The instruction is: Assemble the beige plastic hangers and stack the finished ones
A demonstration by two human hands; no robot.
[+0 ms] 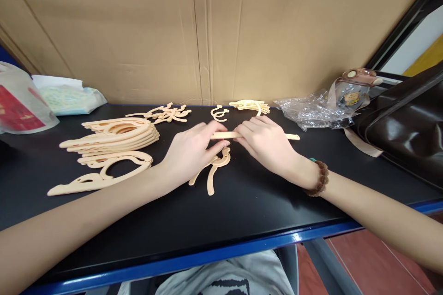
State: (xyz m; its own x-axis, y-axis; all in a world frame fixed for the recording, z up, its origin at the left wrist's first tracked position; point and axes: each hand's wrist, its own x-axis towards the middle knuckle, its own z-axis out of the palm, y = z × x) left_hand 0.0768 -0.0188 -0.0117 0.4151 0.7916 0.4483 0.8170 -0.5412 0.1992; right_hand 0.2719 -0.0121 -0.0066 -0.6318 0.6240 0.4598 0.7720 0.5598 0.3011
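Both hands hold a narrow, flat beige plastic strip [224,135] with a small hole at its right end, level above the black table. My left hand [194,147] pinches the strip's left end between thumb and fingers. Around its middle, the fingers of my right hand [263,140] are closed. Under the hands lie curved beige plastic pieces [212,179], partly covered by my left hand. To the left is a stack of beige folding-hanger pieces [114,140], with another beige hanger piece [100,184] in front.
Behind the hands lie loose beige hooks [169,113], a few curved hooks [219,114] and a bundle of strips [249,105]. Clear plastic wrap [311,110], a bottle [353,94] and a dark bag [404,120] stand right. A plastic bag [24,101] and wipes pack [69,97] sit left.
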